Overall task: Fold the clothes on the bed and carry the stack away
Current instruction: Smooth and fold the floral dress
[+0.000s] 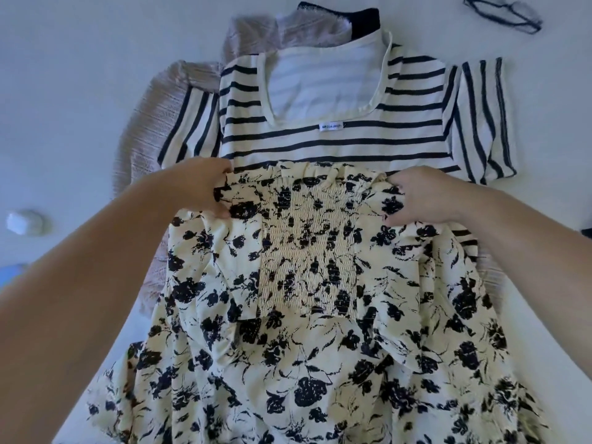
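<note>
Floral dress [307, 331], unfolded, spread over striped tee [336, 139] on bed [80, 75], top corners pinched by left hand [205, 187] and right hand [423, 197]; folding barely begun, no stack yet.

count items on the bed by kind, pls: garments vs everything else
Garments: 4: floral dress, striped T-shirt, beige ribbed garment, dark garment under the collar.
Eyeglasses: 1
Small white object, blurred: 1
Total: 6
The left hand and right hand grip the dress's top corners.
</note>
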